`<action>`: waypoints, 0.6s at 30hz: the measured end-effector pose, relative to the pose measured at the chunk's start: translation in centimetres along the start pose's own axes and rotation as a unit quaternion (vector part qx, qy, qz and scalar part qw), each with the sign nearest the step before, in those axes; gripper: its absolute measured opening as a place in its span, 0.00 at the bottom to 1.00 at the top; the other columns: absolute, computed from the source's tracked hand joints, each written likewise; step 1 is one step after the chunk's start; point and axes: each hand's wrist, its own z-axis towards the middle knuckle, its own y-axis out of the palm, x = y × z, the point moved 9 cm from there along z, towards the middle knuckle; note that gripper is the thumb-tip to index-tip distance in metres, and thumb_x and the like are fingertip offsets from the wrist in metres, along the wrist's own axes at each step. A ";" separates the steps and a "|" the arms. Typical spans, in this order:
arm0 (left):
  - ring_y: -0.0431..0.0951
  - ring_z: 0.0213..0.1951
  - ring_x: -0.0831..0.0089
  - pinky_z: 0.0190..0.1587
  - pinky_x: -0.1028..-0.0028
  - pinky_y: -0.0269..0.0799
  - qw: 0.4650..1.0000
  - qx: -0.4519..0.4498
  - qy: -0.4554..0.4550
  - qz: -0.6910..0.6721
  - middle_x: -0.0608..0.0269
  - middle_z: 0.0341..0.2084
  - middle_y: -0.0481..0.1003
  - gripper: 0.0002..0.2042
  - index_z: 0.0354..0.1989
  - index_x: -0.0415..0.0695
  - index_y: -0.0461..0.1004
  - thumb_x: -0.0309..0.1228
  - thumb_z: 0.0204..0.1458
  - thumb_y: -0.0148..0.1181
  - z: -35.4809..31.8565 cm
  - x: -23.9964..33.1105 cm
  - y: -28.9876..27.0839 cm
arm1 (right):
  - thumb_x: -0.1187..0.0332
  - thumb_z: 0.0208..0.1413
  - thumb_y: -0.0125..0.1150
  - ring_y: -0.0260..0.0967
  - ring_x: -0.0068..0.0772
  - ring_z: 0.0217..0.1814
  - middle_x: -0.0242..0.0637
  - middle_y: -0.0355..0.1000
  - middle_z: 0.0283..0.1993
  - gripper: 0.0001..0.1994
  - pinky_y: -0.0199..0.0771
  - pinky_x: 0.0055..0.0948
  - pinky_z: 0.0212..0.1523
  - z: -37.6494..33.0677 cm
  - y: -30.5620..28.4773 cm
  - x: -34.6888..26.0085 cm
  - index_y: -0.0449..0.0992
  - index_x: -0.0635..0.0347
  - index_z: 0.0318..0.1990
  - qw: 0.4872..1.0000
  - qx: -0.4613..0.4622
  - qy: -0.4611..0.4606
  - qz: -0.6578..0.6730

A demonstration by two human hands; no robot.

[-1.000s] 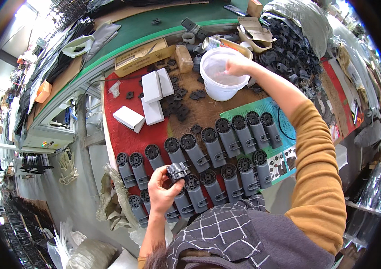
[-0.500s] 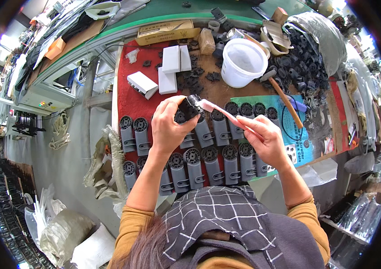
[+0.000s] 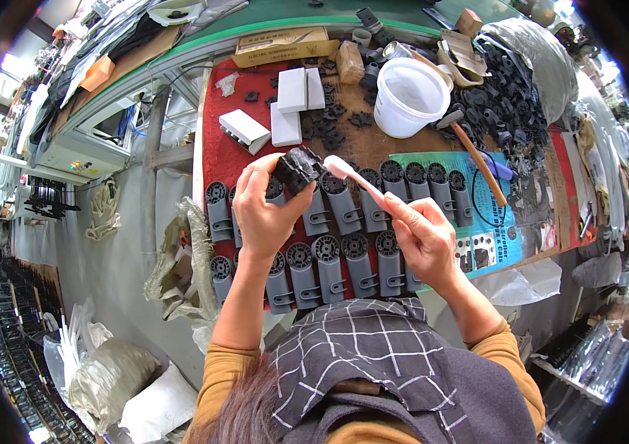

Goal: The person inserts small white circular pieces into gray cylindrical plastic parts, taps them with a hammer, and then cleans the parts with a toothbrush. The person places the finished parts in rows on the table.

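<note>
My left hand [image 3: 266, 211] grips a black ridged plastic part [image 3: 299, 169] between thumb and fingers, held up over the bench. In my right hand [image 3: 427, 235] is a pink toothbrush [image 3: 362, 181], pinched by its handle. Its bristle head points left, close to the black part's right side; I cannot tell whether they touch. Beneath both hands stand two rows of grey plastic housings [image 3: 327, 270] with round black spoked ends facing up. My left hand and forearm hide some of the housings on the left.
A white bucket [image 3: 410, 100] stands at the back, with a hammer [image 3: 473, 159] to its right. Behind them lies a heap of black parts [image 3: 506, 96]. White boxes [image 3: 285, 126] and loose black pieces [image 3: 325, 129] lie on the red cloth [image 3: 222, 152]. A blue printed sheet [image 3: 495, 214] lies at right.
The black part has been turned in my left hand and shifted slightly left. The toothbrush head has come away from its top, and my right hand is a little lower. The whole view has shifted slightly.
</note>
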 end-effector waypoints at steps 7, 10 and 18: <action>0.77 0.38 0.62 0.45 0.68 0.72 1.000 -0.012 0.025 -0.007 0.56 0.36 0.77 0.22 0.40 0.38 0.76 0.28 0.33 0.74 -0.6 1.3 0.3 | 0.81 0.47 0.60 0.67 0.34 0.28 0.36 0.67 0.28 0.24 0.69 0.30 0.29 0.7 0.7 0.7 0.76 0.56 0.55 0.999 0.036 0.026 0.006; 0.77 0.40 0.61 0.46 0.67 0.72 0.997 -0.012 0.080 0.015 0.55 0.37 0.77 0.22 0.40 0.37 0.75 0.26 0.33 0.74 -0.8 2.3 0.3 | 0.81 0.46 0.60 0.67 0.35 0.28 0.37 0.68 0.28 0.25 0.70 0.31 0.30 0.8 1.0 -0.9 0.76 0.57 0.55 0.997 0.023 -0.058 0.047; 0.77 0.42 0.64 0.50 0.68 0.71 0.994 -0.008 0.092 0.063 0.58 0.39 0.77 0.22 0.43 0.38 0.76 0.24 0.35 0.73 -1.6 2.2 -0.1 | 0.80 0.49 0.59 0.67 0.35 0.29 0.37 0.70 0.29 0.22 0.70 0.31 0.31 0.8 1.5 -0.4 0.75 0.58 0.55 0.997 0.027 -0.043 0.051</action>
